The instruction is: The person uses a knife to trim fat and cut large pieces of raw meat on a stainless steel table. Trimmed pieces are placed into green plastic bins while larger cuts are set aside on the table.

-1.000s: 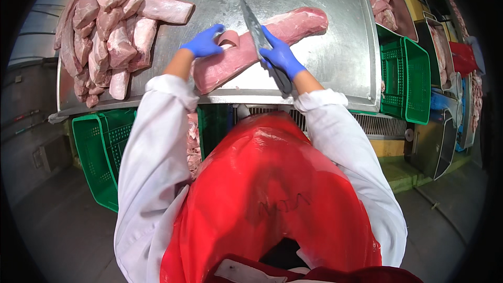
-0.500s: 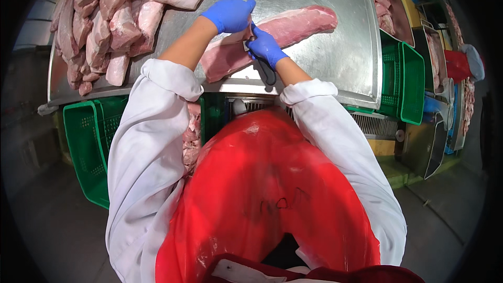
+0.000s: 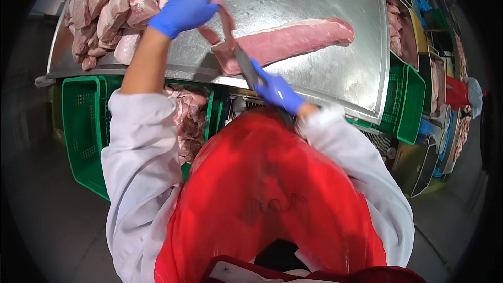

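Left hand [image 3: 187, 6]: moved up-left since earlier frame, fingers clamped on limp meat strip [image 3: 226, 21]
Right hand [image 3: 277, 92]: lower now, fingers wrapped round knife [image 3: 245, 66], blade at slab's left end
Meat slab [image 3: 293, 42]: on table, long, smooth, pink, pale fat edge
Table [image 3: 335, 0]: shiny smeared steel, meat pile [image 3: 112, 8] at left
Crate [image 3: 79, 141]: green perforated plastic, below table's left edge
Floor [image 3: 57, 215]: dark grey

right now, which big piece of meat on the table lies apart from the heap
The long pink loin with its left end at the knife in the right hand. It lies by itself, while the others overlap in the heap at upper left.
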Tool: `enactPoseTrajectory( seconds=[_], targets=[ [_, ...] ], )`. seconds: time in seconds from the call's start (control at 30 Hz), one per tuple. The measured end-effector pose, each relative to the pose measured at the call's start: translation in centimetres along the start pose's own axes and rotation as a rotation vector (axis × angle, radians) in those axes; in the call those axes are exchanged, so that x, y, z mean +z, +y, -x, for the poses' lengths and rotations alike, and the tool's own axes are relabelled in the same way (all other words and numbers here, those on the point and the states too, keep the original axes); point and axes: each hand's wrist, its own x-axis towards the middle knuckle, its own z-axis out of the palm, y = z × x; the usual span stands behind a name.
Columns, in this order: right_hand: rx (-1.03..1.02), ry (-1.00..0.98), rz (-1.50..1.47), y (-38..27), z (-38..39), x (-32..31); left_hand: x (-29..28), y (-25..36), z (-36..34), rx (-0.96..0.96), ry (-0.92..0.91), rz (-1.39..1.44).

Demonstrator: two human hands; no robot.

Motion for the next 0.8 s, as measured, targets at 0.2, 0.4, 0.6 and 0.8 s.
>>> enactPoseTrajectory(
  seconds=[0.2, 0.4, 0.6, 0.8],
  targets=[
    [0.078, -0.141, -0.034, -2.9, -7.3, 2.1, -7.3, 1.8, 8.8, -0.101, 0.074, 0.063],
    [-0.152, -0.368, -0.043, -3.0, -8.1, 5.4, -14.7, -5.0, 29.4, -0.593, 0.077, 0.121],
    [0.526, 0.210, -0.264, 5.5, -1.8, -15.6, -2.7, -6.1, 28.6, -0.671, -0.316, -0.212],
    [0.656, 0.448, 0.057, 18.2, -6.1, -27.2, 18.7, -5.5, 7.6, -0.364, 0.075, 0.196]
  ],
)
